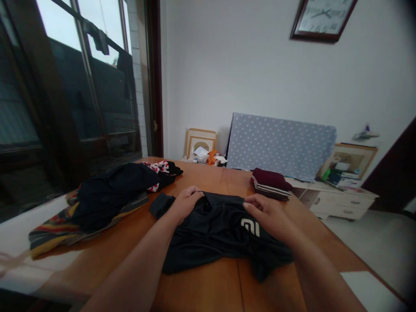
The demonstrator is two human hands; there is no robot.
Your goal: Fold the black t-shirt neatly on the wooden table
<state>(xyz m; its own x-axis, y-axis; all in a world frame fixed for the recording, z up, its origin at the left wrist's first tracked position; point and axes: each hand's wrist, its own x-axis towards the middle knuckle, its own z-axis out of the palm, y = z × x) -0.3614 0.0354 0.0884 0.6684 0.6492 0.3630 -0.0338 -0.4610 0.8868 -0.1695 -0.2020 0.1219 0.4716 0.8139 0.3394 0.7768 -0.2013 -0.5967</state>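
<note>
A dark T-shirt [211, 234] with a pale printed logo lies spread and wrinkled on the wooden table [201, 286]. My left hand [186, 201] pinches its far edge near the neck opening, where a fold shows. Farther right along that same edge, my right hand [266, 212] has thumb and fingertips closed on the fabric, just above the logo. One sleeve sticks out beyond my left hand; another part of the shirt hangs toward the near right, slightly blurred.
A loose heap of clothes [110, 195] lies on the left of the table. Toward the far right edge sits a folded stack of clothes [271, 184], maroon on top. Behind stand a dotted grey cloth-covered panel [279, 143] and a white cabinet [341, 203].
</note>
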